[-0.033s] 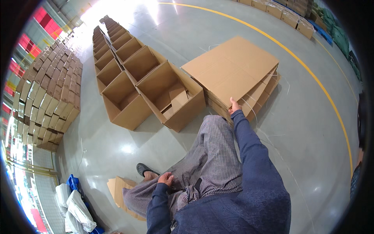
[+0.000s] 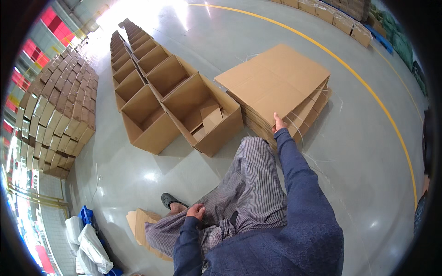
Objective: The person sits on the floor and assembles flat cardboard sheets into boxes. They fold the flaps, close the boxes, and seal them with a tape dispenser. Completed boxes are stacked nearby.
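My right hand [image 2: 279, 123] grips the near corner of the top flattened cardboard box [image 2: 276, 78], thumb on its upper face and the other fingers mostly hidden. That box lies on a stack of flattened boxes [image 2: 255, 120] on the floor, its right edge raised slightly off those beneath. My left hand [image 2: 196, 211] rests on my left thigh with its fingers curled; whether they hold anything is hidden. Left of the stack stands an open cardboard box [image 2: 221, 138] with loose cardboard pieces [image 2: 211, 115] inside, at the near end of two rows.
The rows of open boxes [image 2: 149, 138] run far back. A tall pile of brown cartons [image 2: 60, 110] stands at the left. Small cardboard sheets [image 2: 142, 225] lie beside my left leg. Loose strapping [image 2: 317, 162] trails on the floor. White bags [image 2: 94, 246] sit at lower left.
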Demonstrator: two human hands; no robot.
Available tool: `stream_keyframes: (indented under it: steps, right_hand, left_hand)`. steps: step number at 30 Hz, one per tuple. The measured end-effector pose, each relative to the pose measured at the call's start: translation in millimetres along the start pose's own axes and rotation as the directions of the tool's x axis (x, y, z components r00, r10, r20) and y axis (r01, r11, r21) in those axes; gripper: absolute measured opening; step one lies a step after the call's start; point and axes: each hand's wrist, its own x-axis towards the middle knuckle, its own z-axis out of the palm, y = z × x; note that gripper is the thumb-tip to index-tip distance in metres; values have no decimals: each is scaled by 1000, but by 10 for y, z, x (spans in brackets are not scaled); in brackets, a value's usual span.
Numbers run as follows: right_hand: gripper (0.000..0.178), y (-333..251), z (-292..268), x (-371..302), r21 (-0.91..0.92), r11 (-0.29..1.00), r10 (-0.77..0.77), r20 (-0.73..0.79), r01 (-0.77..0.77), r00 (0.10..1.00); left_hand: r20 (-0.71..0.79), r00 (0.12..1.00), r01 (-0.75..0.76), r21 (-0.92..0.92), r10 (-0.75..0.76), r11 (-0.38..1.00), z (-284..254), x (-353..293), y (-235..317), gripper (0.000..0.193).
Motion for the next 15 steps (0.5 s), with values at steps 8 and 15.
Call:
stream_keyframes:
  steps: [8, 15]
  right_hand:
    - [29, -1643, -78, -589, 402, 906, -237, 227, 131, 945]
    - [19, -1582, -983, -1728, 519, 854, -252, 359, 32, 899]
  left_hand:
    - [47, 998, 47, -59, -44, 997, -1, -50, 275, 40]
    - [-68, 996, -74, -392, 52, 917, -109, 31, 696, 39]
